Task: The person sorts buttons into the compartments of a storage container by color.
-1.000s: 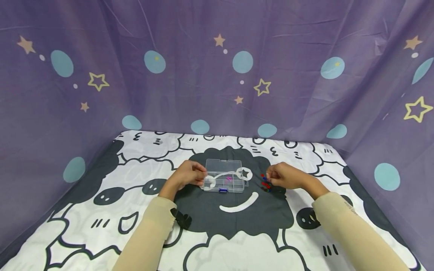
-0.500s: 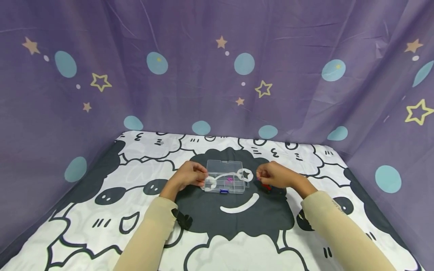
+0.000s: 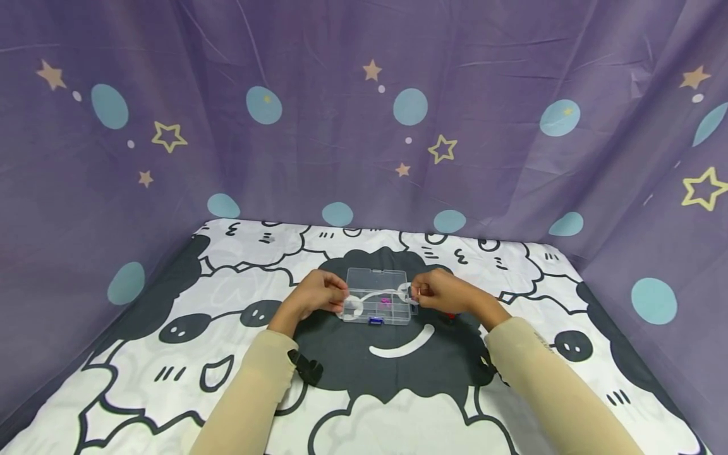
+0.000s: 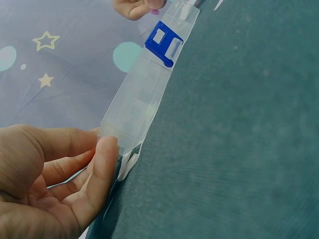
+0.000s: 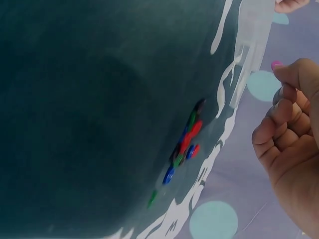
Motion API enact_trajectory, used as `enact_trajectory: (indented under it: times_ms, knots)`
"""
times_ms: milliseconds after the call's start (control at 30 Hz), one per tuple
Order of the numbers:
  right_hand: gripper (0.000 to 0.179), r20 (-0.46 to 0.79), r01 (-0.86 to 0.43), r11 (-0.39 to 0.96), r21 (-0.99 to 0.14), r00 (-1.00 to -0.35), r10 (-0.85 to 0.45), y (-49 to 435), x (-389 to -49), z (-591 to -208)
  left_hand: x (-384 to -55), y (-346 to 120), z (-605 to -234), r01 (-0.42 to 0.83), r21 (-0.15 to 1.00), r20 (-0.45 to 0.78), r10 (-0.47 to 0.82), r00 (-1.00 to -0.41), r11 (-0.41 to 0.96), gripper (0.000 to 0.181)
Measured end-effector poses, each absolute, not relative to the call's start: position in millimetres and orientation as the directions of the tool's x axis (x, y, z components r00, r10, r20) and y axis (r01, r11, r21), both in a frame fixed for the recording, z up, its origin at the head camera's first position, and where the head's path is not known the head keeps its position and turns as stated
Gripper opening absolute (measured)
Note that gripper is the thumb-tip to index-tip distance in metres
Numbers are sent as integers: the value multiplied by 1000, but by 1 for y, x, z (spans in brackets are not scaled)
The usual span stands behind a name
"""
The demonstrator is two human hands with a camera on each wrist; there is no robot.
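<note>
A clear plastic compartment box (image 3: pixel 368 311) lies with its lid (image 3: pixel 375 279) folded back and its blue latch (image 4: pixel 163 44) facing me. My left hand (image 3: pixel 318 294) pinches the box's left end between thumb and fingers. Over the right end of the box, my right hand (image 3: pixel 436 291) holds a small pink button-like disc (image 5: pixel 276 64) between thumb and fingertip. Similar pink pieces (image 3: pixel 385 302) sit in a middle compartment. Small red, blue and green discs (image 5: pixel 185 142) lie loose on the cloth right of the box, mostly hidden by my right hand in the head view.
Everything lies on a cloth (image 3: pixel 398 373) printed with black and white sheep. A purple curtain (image 3: pixel 318 170) with stars and ovals hangs behind the table and along both sides.
My right hand has moved left from the loose discs to the box's right end, carrying the pink disc. My left hand has stayed on the box's left end.
</note>
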State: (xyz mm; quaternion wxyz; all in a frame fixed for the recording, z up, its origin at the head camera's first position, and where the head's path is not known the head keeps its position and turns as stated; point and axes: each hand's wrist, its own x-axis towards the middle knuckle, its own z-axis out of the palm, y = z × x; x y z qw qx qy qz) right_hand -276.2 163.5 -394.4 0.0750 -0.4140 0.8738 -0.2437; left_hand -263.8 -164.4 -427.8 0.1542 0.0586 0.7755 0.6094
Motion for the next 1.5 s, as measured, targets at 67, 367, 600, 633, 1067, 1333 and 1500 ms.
enact_trajectory:
  times_ms: [67,367,600,633,1067,1333,1500]
  knots:
    - [8,83,-697,531,-482,-640,-764,159,-277,-395,-264,-165,-428,-97,963,-168,280,-945,250,19]
    - [9,82,-713,516,-474,-619,-781,141,-279,-395,-265,-165,-430,-88,963,-162,290,-943,253,20]
    - [12,89,-728,494,-474,-598,-796,129,-279,-396,-264,-165,-427,-98,964,-169,280,-945,249,18]
    - [12,91,-730,495,-471,-598,-796,127,-279,-396,-264,-164,-427,-99,963,-169,279,-945,249,18]
    - [14,147,-725,476,-497,-611,-778,116,-280,-399,-266,-165,-430,-96,961,-171,283,-944,259,21]
    - [13,159,-698,508,-505,-654,-740,121,-280,-402,-265,-165,-429,-97,964,-168,285,-944,247,19]
    - [11,147,-668,521,-531,-678,-720,128,-278,-401,-265,-165,-429,-97,964,-168,288,-943,246,20]
